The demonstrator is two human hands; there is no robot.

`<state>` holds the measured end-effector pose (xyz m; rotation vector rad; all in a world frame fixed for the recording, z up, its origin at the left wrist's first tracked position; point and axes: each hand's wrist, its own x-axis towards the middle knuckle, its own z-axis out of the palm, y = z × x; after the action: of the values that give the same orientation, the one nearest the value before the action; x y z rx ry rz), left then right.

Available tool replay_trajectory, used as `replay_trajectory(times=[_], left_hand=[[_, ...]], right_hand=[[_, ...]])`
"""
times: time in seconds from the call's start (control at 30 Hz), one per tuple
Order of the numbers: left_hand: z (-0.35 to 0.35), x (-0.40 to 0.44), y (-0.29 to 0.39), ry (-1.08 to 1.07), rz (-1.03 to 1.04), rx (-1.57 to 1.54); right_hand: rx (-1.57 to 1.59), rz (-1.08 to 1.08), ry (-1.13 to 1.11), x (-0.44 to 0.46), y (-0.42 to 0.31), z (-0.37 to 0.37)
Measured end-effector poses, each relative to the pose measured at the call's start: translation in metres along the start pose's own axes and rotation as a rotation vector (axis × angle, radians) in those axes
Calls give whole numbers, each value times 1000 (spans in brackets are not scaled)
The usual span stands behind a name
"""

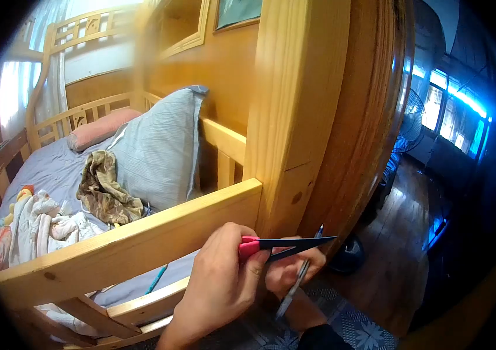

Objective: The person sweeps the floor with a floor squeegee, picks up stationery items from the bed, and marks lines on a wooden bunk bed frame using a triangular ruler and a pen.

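My left hand (216, 286) is closed around the pink handle of a pair of scissors (286, 242), whose dark blades point right and are slightly parted. Just behind and right of it, my right hand (294, 269) grips a clear-barrelled pen (296, 286), slanting with one end up and the other down. The scissor blades pass in front of my right hand and hide part of its fingers. Both hands are beside the wooden bed rail (143, 239), near the thick corner post (286, 116).
Behind the rail, the bed holds a grey pillow (163, 146), a pink bolster (102, 127), camouflage cloth (105, 184), crumpled white cloth (41, 224) and a teal pen (156, 279). To the right are a standing fan (408, 119) and wooden floor (397, 227). A patterned mat (353, 321) lies below.
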<state>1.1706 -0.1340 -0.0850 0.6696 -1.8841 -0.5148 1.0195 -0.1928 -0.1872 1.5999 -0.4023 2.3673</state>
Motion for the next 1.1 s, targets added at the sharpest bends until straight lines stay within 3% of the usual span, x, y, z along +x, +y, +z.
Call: replay_trajectory(times=[0.07,0.13,0.23,0.33,0.5,0.57,0.63,1.1], left_hand=[[3,3,0,57,77,34],[8,4,-4,85,100,7],[14,6,-6,122,111,-62],[18,6,-12,106,71,-176],[15,9,-10,68,62,-287],[10,8,0,69,-56,-393],[11,8,-6,91,-43,-410],[20,8,-15,257,-72,-538]], right_hand=[[99,-193,-71,-2,-2,8],[26,-31,-206,-10,-9,-4],[-198,-173,-329,-2,-20,-7],[-253,-109,-367,-4,-23,-16],[-208,-147,-203,-4,-13,-9],[-217,-144,-180,1,-15,-12],[-178,-46,-276,9,-23,-21],[-138,-51,-384,49,-31,-35]])
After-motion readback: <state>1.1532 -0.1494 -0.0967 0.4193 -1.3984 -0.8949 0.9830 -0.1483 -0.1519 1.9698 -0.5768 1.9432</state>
